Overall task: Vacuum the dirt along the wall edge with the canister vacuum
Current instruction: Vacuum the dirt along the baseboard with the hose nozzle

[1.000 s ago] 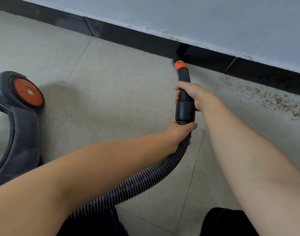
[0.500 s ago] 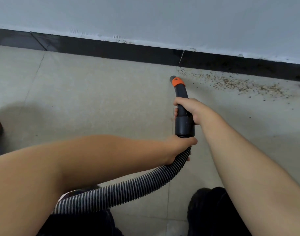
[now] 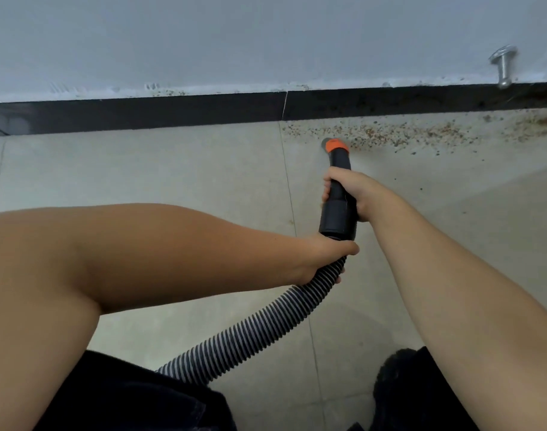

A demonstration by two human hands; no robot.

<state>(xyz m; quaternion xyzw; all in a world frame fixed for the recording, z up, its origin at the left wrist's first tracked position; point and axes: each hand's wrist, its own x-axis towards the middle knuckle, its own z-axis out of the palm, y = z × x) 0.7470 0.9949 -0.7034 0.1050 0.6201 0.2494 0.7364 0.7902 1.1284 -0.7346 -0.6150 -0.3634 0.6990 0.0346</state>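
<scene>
Right hand [image 3: 351, 194] clenched around smooth black nozzle [image 3: 339, 194]; left hand [image 3: 323, 258] gripping ribbed hose [image 3: 259, 331]; orange collar [image 3: 336, 145] touching gritty brown dirt [image 3: 406, 133].

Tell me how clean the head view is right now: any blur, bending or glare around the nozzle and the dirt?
Head view: the nozzle tip is slightly motion-smeared, and the dirt beside it looks soft and streaked. The wide lens bows the black baseboard and swells the forearms at the frame's edges. Lighting is flat and dim, with no harsh glare. Both the right hand and left hand read fairly sharp.
</scene>
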